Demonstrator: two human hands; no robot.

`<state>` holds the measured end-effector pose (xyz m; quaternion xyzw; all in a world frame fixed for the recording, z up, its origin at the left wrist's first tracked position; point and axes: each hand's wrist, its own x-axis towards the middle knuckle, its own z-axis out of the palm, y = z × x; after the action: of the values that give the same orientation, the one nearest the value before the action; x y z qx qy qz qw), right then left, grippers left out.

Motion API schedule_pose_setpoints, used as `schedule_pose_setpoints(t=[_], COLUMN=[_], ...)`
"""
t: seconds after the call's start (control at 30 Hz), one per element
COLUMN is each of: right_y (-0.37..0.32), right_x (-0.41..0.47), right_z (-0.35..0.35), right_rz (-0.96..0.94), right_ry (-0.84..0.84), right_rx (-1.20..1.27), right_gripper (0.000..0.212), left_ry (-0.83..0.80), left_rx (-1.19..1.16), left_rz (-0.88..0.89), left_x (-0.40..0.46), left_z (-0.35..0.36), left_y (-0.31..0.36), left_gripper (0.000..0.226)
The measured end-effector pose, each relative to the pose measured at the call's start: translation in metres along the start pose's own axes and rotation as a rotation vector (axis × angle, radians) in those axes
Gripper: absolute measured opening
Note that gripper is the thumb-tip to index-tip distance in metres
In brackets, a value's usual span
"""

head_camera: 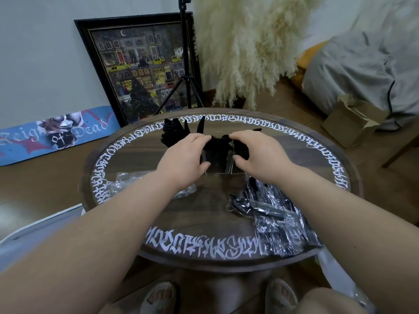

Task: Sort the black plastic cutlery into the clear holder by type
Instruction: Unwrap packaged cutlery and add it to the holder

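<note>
The clear holder (216,165) stands past the middle of the round table (204,223), with black plastic cutlery (218,143) upright in its compartments. Forks (172,132) and knives (200,125) fan out of its left side. My left hand (186,157) and my right hand (258,152) close in from both sides. Their fingers curl over the tops of the cutlery in the middle compartment, and both thumbs lie against the holder's front wall. My left hand hides the left compartment.
Packs of black cutlery in clear wrap (278,220) lie at the table's front right. Crumpled clear wrappers (122,184) lie at the left. Beyond the table are a tripod (187,82), a framed picture (140,71), pampas grass (244,53) and a cardboard box (353,121).
</note>
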<state>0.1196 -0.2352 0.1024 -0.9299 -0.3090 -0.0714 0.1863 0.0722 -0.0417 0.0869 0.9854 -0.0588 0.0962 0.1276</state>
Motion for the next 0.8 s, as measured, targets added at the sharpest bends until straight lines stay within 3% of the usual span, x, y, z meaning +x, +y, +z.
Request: schedule_pose_setpoints(t=[0.2,0.33,0.57,0.8], right_y=[0.007,0.017,0.036,0.037], right_x=[-0.057,-0.09,-0.129,-0.128], right_z=[0.003,0.015,0.039,0.046], right_rz=[0.13,0.266,0.342,0.32], right_ry=[0.088,-0.064,-0.315,-0.241], right_rx=[0.037,-0.042,-0.2,-0.139], right_gripper=[0.037,0.035,0.053,0.025], left_ry=[-0.002,-0.053,-0.124,-0.099], left_rx=[-0.018,-0.038,-0.048,-0.076], left_rz=[0.015,0.021,0.013,0.056], left_x=[-0.042,-0.068,-0.094,-0.09], left_z=[0.013,0.032,0.061,0.072], left_y=[0.024,0.04,0.055,0.064], left_gripper=[0.06,0.06,0.059,0.055])
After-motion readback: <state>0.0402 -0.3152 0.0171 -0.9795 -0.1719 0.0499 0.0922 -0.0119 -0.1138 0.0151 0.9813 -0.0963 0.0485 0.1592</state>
